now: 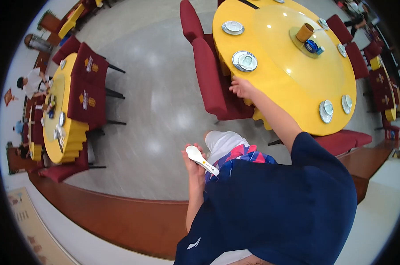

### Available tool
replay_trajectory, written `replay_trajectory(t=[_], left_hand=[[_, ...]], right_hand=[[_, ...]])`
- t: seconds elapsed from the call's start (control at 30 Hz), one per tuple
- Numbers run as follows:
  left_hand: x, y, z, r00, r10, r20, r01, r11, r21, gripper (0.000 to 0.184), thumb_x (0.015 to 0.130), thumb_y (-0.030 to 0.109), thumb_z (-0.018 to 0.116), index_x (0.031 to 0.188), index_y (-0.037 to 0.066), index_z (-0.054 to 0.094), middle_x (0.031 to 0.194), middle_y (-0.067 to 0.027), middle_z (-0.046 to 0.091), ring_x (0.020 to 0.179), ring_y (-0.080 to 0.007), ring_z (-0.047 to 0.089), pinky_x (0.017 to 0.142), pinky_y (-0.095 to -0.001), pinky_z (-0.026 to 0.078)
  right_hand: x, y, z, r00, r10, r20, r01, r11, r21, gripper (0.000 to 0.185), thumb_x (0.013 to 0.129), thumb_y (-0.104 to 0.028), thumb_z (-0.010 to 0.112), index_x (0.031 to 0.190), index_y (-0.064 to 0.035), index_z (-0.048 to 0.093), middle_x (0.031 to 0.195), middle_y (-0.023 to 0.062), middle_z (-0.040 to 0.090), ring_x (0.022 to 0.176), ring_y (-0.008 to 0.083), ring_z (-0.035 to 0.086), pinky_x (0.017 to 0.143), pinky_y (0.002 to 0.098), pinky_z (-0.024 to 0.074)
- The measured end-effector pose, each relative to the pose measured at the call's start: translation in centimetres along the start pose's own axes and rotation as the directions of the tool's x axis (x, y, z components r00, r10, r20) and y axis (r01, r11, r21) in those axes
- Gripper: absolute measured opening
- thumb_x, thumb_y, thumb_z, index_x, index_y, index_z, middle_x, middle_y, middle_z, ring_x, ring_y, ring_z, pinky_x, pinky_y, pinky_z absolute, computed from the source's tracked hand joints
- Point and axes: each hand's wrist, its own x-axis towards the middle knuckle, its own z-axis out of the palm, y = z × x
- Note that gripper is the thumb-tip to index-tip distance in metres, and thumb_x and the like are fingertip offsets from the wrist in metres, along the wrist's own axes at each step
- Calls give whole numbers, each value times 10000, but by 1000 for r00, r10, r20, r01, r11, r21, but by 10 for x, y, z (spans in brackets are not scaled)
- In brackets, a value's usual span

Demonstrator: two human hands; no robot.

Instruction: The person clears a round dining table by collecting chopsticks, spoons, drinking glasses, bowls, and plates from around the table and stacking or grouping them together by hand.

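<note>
Cradling a white soup spoon (200,161) in left hand (191,167), with fingers loosely curled under. Running diagonally in view, bowl up-left to handle down-right, toward navy T-shirt (275,203). Lying well down-left of right hand (242,87), half-curled, seemingly bare, just beside place setting (245,61) at table edge. Unreadable: handle marks, chair-back emblems (83,100), white sleeve logo (193,243)

One held spoon (203,162), one brown canister (304,33)
</note>
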Motion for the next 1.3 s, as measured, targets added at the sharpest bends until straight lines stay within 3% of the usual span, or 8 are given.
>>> replay_trajectory(t=[0.07, 0.2, 0.47, 0.73, 0.83, 0.93, 1.13, 1.3], left_hand=[[27, 26, 1, 998, -27, 56, 25, 999, 46, 444, 863, 539, 631, 1152, 213, 545, 1057, -48, 558, 915, -183, 602, 581, -341, 612], [100, 79, -7, 990, -64, 123, 49, 992, 118, 456, 848, 555, 635, 1155, 232, 539, 1051, -46, 561, 919, -186, 604, 577, -348, 614], [270, 183, 71, 932, -354, 83, 321, 908, 269, 435, 875, 581, 581, 1105, 215, 529, 1069, -61, 568, 911, -197, 619, 560, -366, 620], [410, 196, 164, 811, -570, 127, 480, 775, 412, 421, 890, 534, 600, 1131, 200, 510, 1072, -72, 575, 940, -208, 625, 614, -399, 630], [456, 195, 184, 736, -645, 206, 550, 747, 374, 405, 887, 510, 618, 1130, 202, 514, 1063, -62, 549, 972, -198, 591, 632, -398, 632], [502, 191, 201, 637, -729, 250, 632, 680, 373, 392, 891, 485, 627, 1142, 204, 519, 1051, -56, 530, 996, -192, 566, 653, -397, 633], [611, 204, 257, 596, -785, 168, 663, 599, 449, 374, 947, 471, 554, 1212, 211, 503, 1148, -56, 577, 1049, -205, 591, 755, -407, 589], [685, 255, 328, 648, -751, 129, 577, 594, 560, 539, 942, 545, 501, 1341, 191, 429, 1241, -50, 560, 1104, -218, 580, 843, -401, 547]], right_hand=[[50, -23, -11, 999, 0, -37, 14, 925, 380, 658, 965, -455, 517, 1365, 6, 270, 997, 234, 622, 621, 220, 639, 450, 244, 509], [135, -40, -23, 970, -48, -238, 197, 728, 656, 702, 986, -481, 462, 1414, 22, 221, 1040, 268, 623, 706, 242, 670, 502, 241, 566], [179, -40, -16, 911, -38, -411, 372, 506, 778, 366, 1031, -385, 381, 1039, -23, 441, 931, 162, 602, 666, 190, 595, 497, 251, 499], [110, -66, 35, 667, -41, -744, 447, 821, 356, 265, 980, -243, 366, 1081, -31, 488, 839, 105, 595, 621, 161, 579, 500, 282, 486], [71, -86, 93, 390, -265, -882, 307, 940, -146, 280, 994, -281, 389, 999, -34, 523, 772, 67, 581, 503, 122, 536, 475, 245, 454], [57, -112, 163, 334, -465, -820, 448, 844, -296, 316, 1018, -300, 395, 975, -22, 539, 712, 47, 584, 500, 107, 541, 456, 237, 432], [93, -201, 338, 806, -443, -392, 520, 846, 113, 289, 1021, -287, 410, 857, -82, 531, 652, 5, 522, 503, 92, 504, 466, 236, 391], [158, -264, 438, 845, -443, -300, 465, 885, 3, 315, 1032, -280, 396, 823, -77, 516, 627, 0, 488, 491, 81, 458, 456, 233, 361]])
